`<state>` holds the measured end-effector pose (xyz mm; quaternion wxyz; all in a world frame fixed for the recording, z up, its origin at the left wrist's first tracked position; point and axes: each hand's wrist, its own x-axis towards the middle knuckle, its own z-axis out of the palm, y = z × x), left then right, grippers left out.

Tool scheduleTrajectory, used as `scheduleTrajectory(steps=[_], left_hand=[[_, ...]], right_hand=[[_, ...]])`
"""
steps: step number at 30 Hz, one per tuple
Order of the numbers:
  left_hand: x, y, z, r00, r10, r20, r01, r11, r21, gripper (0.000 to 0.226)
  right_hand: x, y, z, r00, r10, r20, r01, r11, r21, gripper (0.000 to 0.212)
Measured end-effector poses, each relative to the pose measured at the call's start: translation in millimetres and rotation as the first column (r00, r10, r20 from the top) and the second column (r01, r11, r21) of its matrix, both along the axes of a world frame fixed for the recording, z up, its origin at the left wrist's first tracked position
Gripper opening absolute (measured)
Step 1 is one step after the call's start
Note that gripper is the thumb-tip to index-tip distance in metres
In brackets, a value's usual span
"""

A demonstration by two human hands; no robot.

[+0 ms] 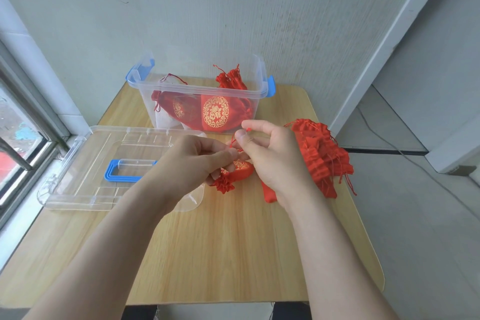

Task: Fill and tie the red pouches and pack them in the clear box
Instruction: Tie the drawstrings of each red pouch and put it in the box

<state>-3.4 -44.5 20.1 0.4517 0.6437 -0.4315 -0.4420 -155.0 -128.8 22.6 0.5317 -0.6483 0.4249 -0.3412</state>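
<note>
A filled red pouch (240, 171) with gold print lies on the table between my hands, its gathered neck pointing toward me. My left hand (193, 163) pinches its red drawstring (233, 141) just above the pouch. My right hand (270, 153) pinches the same drawstring higher up, its end between thumb and forefinger. The clear box (161, 88) with blue latches stands at the back of the table, open, with several tied red pouches (215, 112) inside. A pile of flat red pouches (324, 156) lies to the right of my right hand.
The clear lid (85, 163) with a blue handle lies flat on the left, partly over the table edge beside a window (15, 138). One more red pouch (268, 193) shows under my right wrist. The wooden table (233, 254) ends close to the pile on the right.
</note>
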Motion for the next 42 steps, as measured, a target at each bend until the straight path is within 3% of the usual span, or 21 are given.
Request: scheduleTrajectory(steps=[4, 7, 16, 22, 24, 25, 27, 28, 30, 33, 38, 42], left_hand=[[4, -1, -3, 0.999, 0.049, -0.003, -0.049, 0.998, 0.036, 0.027], [4, -2, -2, 0.998, 0.056, -0.041, -0.054, 0.998, 0.044, 0.026], [11, 1, 0, 0.992, 0.060, -0.108, -0.049, 0.994, 0.094, 0.022], [12, -1, 2, 0.968, 0.047, -0.248, -0.014, 0.991, 0.132, 0.023], [11, -1, 0, 0.980, 0.044, -0.193, -0.020, 0.992, 0.122, 0.035], [10, 0, 2, 0.995, 0.049, -0.088, -0.039, 0.993, 0.109, 0.039], [7, 3, 6, 0.987, 0.133, 0.090, -0.137, 0.990, 0.045, 0.045], [5, 4, 7, 0.978, 0.175, 0.110, -0.176, 0.984, -0.004, 0.047], [3, 4, 6, 0.962, 0.228, 0.151, -0.214, 0.971, -0.103, 0.034], [1, 2, 4, 0.893, 0.302, 0.333, -0.241, 0.947, -0.213, 0.023], [-2, 2, 5, 0.883, 0.322, 0.342, -0.253, 0.939, -0.233, 0.021], [-9, 5, 13, 0.922, 0.183, 0.340, -0.110, 0.969, -0.222, 0.031]], right_hand=[[-3, 3, 3, 0.979, -0.048, -0.198, -0.005, 0.967, -0.255, 0.048], [-5, 8, 8, 0.984, 0.024, -0.177, -0.076, 0.953, -0.293, 0.054], [0, 10, 5, 0.891, 0.009, -0.454, -0.264, 0.824, -0.502, 0.019], [2, 13, 0, 0.801, -0.021, -0.598, -0.416, 0.699, -0.581, 0.016], [0, 12, 1, 0.782, -0.037, -0.622, -0.423, 0.701, -0.574, 0.017], [-1, 12, 2, 0.788, -0.047, -0.614, -0.404, 0.713, -0.573, 0.017], [-2, 10, 6, 0.815, -0.046, -0.578, -0.345, 0.762, -0.548, 0.016], [-3, 10, 7, 0.834, -0.021, -0.551, -0.317, 0.799, -0.510, 0.014], [-3, 8, 9, 0.873, 0.060, -0.484, -0.273, 0.883, -0.383, 0.013], [-5, 6, 10, 0.924, 0.151, -0.350, -0.217, 0.963, -0.157, 0.014], [-4, 3, 13, 0.977, 0.160, -0.140, -0.142, 0.981, 0.129, 0.015], [0, 2, 8, 0.996, 0.084, -0.034, -0.074, 0.969, 0.237, 0.014]])
